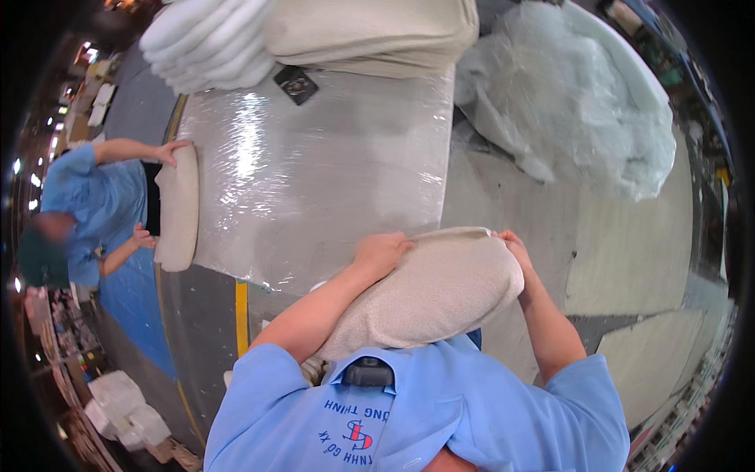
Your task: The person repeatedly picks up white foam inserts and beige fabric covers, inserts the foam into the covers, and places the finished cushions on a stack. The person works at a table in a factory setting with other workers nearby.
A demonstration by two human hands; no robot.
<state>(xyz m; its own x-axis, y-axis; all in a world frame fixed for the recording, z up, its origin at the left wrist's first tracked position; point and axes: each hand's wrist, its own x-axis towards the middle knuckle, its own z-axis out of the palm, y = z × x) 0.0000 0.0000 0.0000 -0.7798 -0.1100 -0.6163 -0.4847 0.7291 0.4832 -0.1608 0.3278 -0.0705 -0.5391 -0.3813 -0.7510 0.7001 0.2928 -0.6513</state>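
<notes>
A beige fabric-covered cushion is held up tilted in front of my chest, at the near edge of a table wrapped in clear plastic. My left hand is closed on its upper left edge, with the fingertips partly hidden by the fabric. At the upper right corner, my right hand pinches the edge. A raised seam or opening runs along the top between my hands, and what lies inside the cover cannot be seen.
A co-worker in a blue shirt handles another beige cushion at the table's left side. Stacked white pads, stacked beige cushions and a small black square item lie at the far end. A plastic-wrapped white bundle stands right.
</notes>
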